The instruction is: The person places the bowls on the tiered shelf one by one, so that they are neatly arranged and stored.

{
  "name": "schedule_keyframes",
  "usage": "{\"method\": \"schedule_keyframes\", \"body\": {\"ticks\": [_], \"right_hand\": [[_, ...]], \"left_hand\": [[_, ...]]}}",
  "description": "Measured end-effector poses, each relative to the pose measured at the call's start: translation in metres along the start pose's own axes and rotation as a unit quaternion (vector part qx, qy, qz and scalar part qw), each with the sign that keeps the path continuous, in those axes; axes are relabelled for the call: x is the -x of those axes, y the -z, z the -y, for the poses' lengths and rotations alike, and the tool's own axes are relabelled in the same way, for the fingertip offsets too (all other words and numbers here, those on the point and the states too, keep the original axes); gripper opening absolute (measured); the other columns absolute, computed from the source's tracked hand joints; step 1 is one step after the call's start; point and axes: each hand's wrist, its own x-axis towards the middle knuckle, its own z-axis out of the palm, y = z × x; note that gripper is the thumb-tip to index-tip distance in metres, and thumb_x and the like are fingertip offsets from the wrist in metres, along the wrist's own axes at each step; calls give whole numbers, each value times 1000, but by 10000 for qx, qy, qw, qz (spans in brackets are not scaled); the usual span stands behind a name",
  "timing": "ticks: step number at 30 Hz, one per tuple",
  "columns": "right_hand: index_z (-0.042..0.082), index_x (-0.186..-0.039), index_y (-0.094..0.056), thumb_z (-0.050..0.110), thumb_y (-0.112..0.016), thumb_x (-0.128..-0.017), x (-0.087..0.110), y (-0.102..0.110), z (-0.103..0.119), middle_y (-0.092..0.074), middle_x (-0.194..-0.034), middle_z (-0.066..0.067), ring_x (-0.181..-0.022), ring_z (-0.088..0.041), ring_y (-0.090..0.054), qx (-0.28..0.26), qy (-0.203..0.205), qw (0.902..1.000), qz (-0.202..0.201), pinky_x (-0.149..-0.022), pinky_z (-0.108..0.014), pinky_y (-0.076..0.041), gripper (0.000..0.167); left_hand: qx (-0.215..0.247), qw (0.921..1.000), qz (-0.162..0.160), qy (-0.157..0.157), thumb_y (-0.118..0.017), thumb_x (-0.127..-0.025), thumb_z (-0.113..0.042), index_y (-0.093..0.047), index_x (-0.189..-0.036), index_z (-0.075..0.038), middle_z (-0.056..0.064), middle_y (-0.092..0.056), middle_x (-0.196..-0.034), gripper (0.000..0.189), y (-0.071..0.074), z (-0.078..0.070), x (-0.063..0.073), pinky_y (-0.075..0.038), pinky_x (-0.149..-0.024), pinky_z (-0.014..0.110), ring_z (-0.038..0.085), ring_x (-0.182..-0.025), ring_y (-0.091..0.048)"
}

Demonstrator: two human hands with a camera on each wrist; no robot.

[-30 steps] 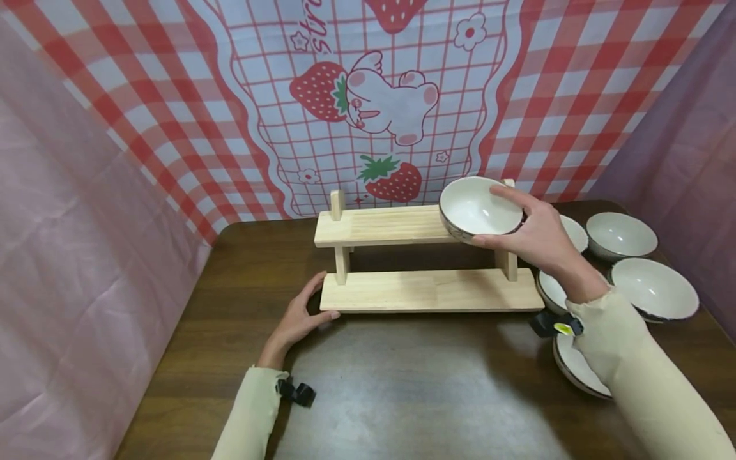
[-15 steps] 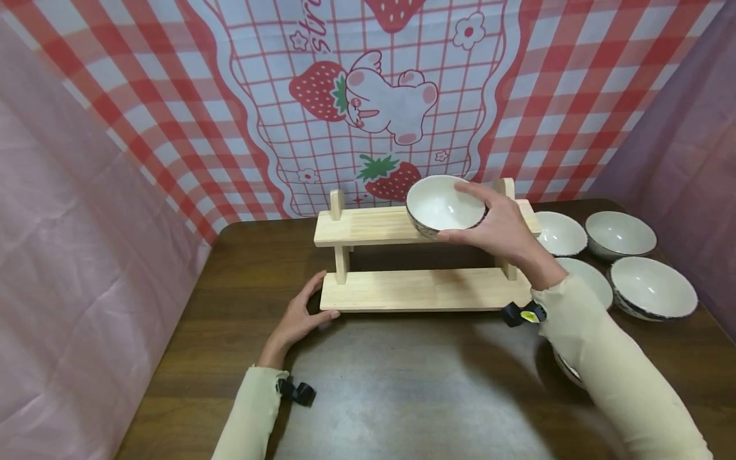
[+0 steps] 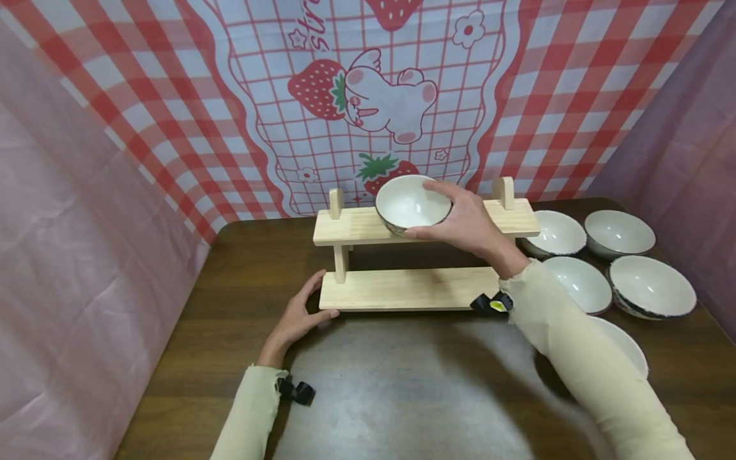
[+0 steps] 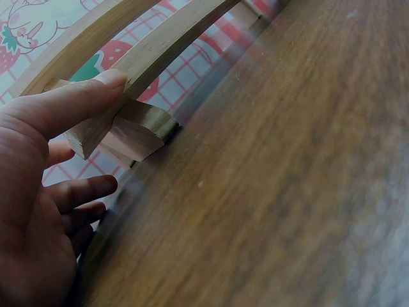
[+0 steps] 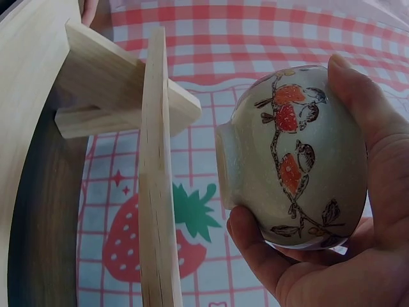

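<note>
A two-tier wooden display rack (image 3: pixel 397 291) stands near the back of the table. My left hand (image 3: pixel 296 317) grips the left end of its lower board; in the left wrist view the thumb (image 4: pixel 96 96) lies against the board's edge. My right hand (image 3: pixel 468 220) holds a white bowl (image 3: pixel 409 203) by its rim and side, over the middle of the upper board (image 3: pixel 356 225). The right wrist view shows the bowl's outside (image 5: pixel 255 160), painted with orange-red birds on a branch, and a gap between its foot and the upper board's edge (image 5: pixel 153 192).
Several similar bowls sit on the table right of the rack, among them a back-right bowl (image 3: pixel 620 233) and a front one (image 3: pixel 623 342) partly hidden by my right sleeve. Upright pegs (image 3: pixel 506 193) rise at both ends of the upper board. A checked strawberry cloth (image 3: pixel 391 102) hangs behind.
My right hand has carried the bowl leftward along the upper board, from its right part to about the middle. The left hand stays at the rack's end.
</note>
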Motion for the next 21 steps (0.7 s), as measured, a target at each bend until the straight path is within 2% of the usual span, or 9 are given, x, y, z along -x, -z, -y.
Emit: {"method": "schedule_keyframes", "body": {"ticks": [14,17,21], "right_hand": [[11,-146,-51,41,-94,-62,-17,-29,17,-53,-150,-13,-127,-28,-55,-185,-14,9997,142,-102,-46,-48,98],[11,-147,-51,43,-93,-63,-19,-35,19,-53,-149,-13,-126,-28,-55,-139,-33,9998,171,-102,-46,-48,99],[11,-147,-50,44,-93,-62,-22,-41,21,-53,-150,-12,-127,-27,-55,-130,-20,9997,187,-103,-46,-48,100]], "left_hand": [[23,10000,1,56,-82,-82,-14,-32,-157,-15,18,-44,-157,90,0,-2,-1,-21,-122,58,33,-149,-35],[36,9999,22,131,-81,-83,-10,-30,-158,-10,21,-42,-157,91,-1,-7,0,-20,-122,59,36,-150,-34],[23,9998,79,168,-79,-83,-7,-30,-157,-4,25,-41,-156,89,2,-26,6,-21,-121,59,39,-149,-34]]}}
